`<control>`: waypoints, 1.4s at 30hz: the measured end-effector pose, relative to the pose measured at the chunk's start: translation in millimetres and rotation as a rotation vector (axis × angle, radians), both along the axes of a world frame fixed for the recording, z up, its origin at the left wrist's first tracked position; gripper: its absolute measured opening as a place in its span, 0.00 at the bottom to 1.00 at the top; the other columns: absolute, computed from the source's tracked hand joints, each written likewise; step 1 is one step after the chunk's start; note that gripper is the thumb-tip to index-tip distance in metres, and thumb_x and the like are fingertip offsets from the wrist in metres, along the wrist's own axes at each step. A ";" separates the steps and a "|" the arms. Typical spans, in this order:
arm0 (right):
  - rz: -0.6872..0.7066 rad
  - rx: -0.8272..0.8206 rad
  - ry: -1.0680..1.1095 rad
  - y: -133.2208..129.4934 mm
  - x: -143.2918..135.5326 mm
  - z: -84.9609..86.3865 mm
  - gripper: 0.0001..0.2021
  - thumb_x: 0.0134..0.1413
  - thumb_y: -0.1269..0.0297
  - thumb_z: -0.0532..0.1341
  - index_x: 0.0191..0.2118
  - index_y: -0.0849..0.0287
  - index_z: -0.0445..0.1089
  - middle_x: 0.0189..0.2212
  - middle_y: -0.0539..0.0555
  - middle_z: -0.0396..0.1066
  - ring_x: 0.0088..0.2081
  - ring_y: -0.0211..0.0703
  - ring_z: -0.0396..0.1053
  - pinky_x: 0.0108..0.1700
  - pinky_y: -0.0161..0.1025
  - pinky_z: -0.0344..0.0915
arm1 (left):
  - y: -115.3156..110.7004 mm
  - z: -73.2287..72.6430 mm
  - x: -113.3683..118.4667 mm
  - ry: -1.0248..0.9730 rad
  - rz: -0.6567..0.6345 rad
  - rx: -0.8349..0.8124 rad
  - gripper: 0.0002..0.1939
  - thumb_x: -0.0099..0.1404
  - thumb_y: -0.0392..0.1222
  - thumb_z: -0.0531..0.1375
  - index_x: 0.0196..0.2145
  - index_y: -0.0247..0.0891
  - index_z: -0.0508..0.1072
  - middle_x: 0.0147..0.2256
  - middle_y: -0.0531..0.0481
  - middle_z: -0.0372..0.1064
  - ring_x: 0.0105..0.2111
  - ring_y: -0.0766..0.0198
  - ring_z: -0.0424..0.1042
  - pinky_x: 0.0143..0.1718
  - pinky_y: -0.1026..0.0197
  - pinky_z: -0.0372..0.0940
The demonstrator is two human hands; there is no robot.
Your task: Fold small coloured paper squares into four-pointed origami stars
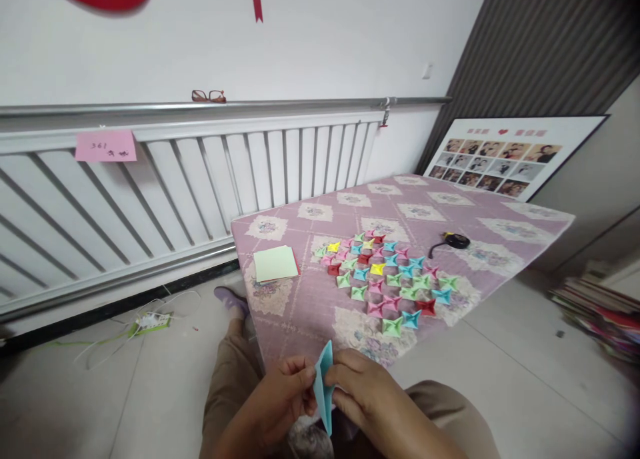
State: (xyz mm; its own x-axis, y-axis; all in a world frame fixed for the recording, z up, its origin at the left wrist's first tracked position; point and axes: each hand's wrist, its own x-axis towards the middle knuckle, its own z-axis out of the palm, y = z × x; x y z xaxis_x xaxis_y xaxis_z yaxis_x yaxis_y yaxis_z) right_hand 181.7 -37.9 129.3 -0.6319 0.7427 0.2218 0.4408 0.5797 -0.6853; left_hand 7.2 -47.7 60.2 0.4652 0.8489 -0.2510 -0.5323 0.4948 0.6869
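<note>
A folded sheet of blue origami paper (325, 386) stands nearly upright between my hands, just off the front edge of the table. My left hand (285, 399) pinches its left side with thumb and fingers. On the right side, my right hand (363, 382) grips it too, some fingers tucked into the fold. Ahead lie many small folded paper pieces (377, 269) in pink, green, blue, yellow and red, set out in slanting rows. A stack of square paper (275, 264), pale green on top with a red edge showing, rests at the table's left.
A patterned purple cloth covers the table (315, 312). A black tape measure or similar object (456, 240) lies at the right. Behind are a white radiator (295, 162), glasses (209, 96) on a pipe and a photo board (515, 152). A power strip (150, 322) with cables is on the floor.
</note>
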 end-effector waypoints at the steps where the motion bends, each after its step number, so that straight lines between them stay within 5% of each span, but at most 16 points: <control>1: 0.003 0.001 0.000 0.1 0.7 -0.6 0.08 0.57 0.68 0.55 0.36 0.52 0.72 0.33 0.52 0.68 0.38 0.42 0.66 0.40 0.35 0.62 | -0.9 2.1 1.0 0.018 -0.001 0.006 0.18 0.52 0.51 0.69 0.25 0.34 0.69 0.20 0.54 0.61 0.20 0.72 0.59 0.23 0.68 0.54; 7: 0.004 -0.034 -0.032 -0.9 6.7 -2.5 0.07 0.58 0.69 0.55 0.35 0.53 0.70 0.34 0.52 0.68 0.38 0.41 0.66 0.40 0.35 0.61 | -0.8 9.3 4.9 0.310 0.040 0.107 0.16 0.55 0.52 0.66 0.31 0.34 0.73 0.24 0.52 0.64 0.24 0.68 0.61 0.26 0.67 0.56; 14: 0.007 -0.077 -0.010 -1.9 13.1 0.6 0.06 0.58 0.71 0.56 0.31 0.55 0.67 0.33 0.50 0.67 0.37 0.39 0.66 0.38 0.33 0.60 | 1.5 25.3 -10.0 0.696 0.368 0.484 0.09 0.59 0.41 0.61 0.39 0.40 0.75 0.36 0.48 0.68 0.33 0.61 0.65 0.35 0.62 0.60; 21: 0.036 -0.176 0.060 -6.0 16.1 2.1 0.06 0.58 0.68 0.57 0.31 0.55 0.68 0.33 0.50 0.69 0.36 0.39 0.66 0.37 0.33 0.59 | 7.2 73.7 -22.0 0.690 -0.136 0.959 0.13 0.63 0.36 0.57 0.43 0.44 0.77 0.44 0.42 0.69 0.41 0.55 0.68 0.43 0.58 0.60; 28: -0.010 -0.439 0.149 -8.5 21.1 8.1 0.07 0.56 0.61 0.59 0.29 0.57 0.67 0.28 0.48 0.68 0.31 0.37 0.63 0.34 0.33 0.58 | 16.0 84.4 -18.9 0.650 -0.277 1.017 0.04 0.62 0.36 0.59 0.33 0.37 0.75 0.37 0.46 0.69 0.36 0.61 0.68 0.39 0.62 0.61; 32: -0.027 -0.562 0.219 -7.1 26.8 8.2 0.10 0.56 0.57 0.59 0.29 0.58 0.66 0.26 0.47 0.63 0.30 0.37 0.60 0.33 0.33 0.57 | 16.6 80.7 -20.8 0.604 -0.230 0.950 0.05 0.61 0.38 0.60 0.28 0.36 0.69 0.39 0.47 0.66 0.37 0.63 0.66 0.40 0.62 0.60; 36: -0.081 -0.564 0.267 -4.7 25.4 2.7 0.14 0.57 0.53 0.56 0.30 0.59 0.66 0.27 0.49 0.64 0.31 0.39 0.61 0.35 0.36 0.58 | 15.5 75.2 -20.5 0.666 -0.168 0.832 0.07 0.61 0.39 0.59 0.28 0.36 0.66 0.44 0.46 0.62 0.39 0.64 0.64 0.40 0.62 0.59; 42: -0.168 -0.553 0.293 -1.4 17.6 -2.7 0.16 0.56 0.50 0.57 0.28 0.59 0.65 0.25 0.48 0.60 0.29 0.37 0.58 0.32 0.34 0.57 | 18.3 53.8 -18.3 0.646 -0.153 0.738 0.11 0.61 0.43 0.59 0.26 0.37 0.62 0.32 0.51 0.64 0.32 0.65 0.61 0.34 0.64 0.57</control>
